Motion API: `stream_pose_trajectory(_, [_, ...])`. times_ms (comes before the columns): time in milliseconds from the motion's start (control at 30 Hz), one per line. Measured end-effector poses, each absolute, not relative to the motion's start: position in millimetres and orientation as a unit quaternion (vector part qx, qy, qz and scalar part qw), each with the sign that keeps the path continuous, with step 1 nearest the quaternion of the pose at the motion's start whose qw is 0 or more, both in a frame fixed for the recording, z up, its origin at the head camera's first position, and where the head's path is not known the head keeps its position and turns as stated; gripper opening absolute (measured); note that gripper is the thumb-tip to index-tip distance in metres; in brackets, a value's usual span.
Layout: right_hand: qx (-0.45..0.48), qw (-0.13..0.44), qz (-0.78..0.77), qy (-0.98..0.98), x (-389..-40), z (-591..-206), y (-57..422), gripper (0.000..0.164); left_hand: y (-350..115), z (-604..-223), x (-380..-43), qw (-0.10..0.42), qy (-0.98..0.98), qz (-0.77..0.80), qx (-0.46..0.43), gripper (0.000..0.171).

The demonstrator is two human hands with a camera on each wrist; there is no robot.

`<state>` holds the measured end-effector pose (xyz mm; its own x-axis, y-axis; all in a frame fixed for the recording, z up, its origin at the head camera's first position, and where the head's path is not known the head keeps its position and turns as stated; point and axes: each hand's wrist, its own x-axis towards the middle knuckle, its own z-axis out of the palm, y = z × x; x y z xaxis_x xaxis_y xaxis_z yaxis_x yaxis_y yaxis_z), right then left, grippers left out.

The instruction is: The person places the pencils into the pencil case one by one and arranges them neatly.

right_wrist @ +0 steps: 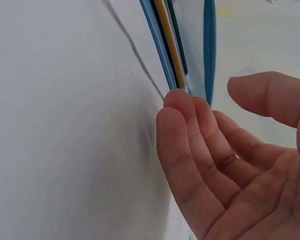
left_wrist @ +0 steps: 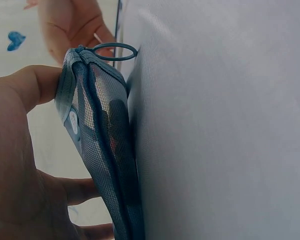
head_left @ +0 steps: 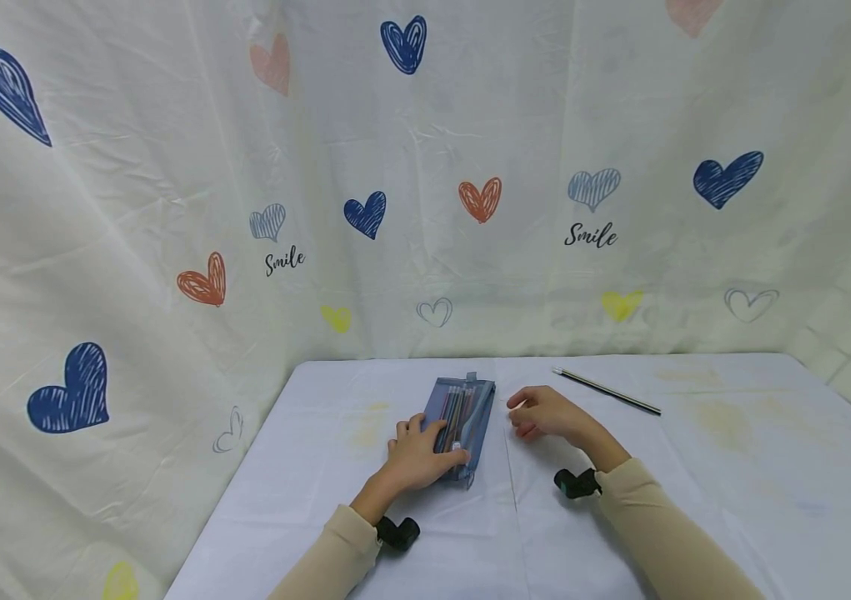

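A blue see-through zip pencil case (head_left: 479,423) lies on the table, with several pencils (head_left: 457,410) showing inside. My left hand (head_left: 416,457) rests spread across its near left part, the thumb by the zip side. Seen from the left wrist, the thumb and fingers touch the mesh case (left_wrist: 102,135), and a zip-pull ring (left_wrist: 115,51) sticks out at its end. Just right of the case hovers my right hand (head_left: 545,414), its fingers loosely bent and apart from the thumb. Nothing is between them in the right wrist view.
A dark slim pencil or pair of pencils (head_left: 608,392) lies at an angle behind and right of the right hand. White cloth covers the table (head_left: 695,500). Behind it hangs a curtain (head_left: 515,275) printed with hearts.
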<state>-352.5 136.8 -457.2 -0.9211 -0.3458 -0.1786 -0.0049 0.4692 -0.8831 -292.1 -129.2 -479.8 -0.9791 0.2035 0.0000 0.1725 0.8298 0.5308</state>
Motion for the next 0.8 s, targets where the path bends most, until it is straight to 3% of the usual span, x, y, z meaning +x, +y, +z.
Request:
stream_pose_trajectory(167, [-0.113, 0.137, -0.483, 0.858, -357, -456, 159, 0.038, -130, -480, -292, 0.027, 0.955, 0.277, 0.105, 0.081])
stream_pose_trajectory(433, [-0.152, 0.034, -0.418, 0.895, -361, -458, 192, 0.035, -130, -483, -294, 0.028, 0.956, 0.271, 0.106, 0.081])
stream_pose_trajectory(800, [-0.128, -0.02, -0.316, 0.94, -367, -455, 239, 0.034, -131, -483, -295, 0.034, 0.956, 0.274, 0.104, 0.083])
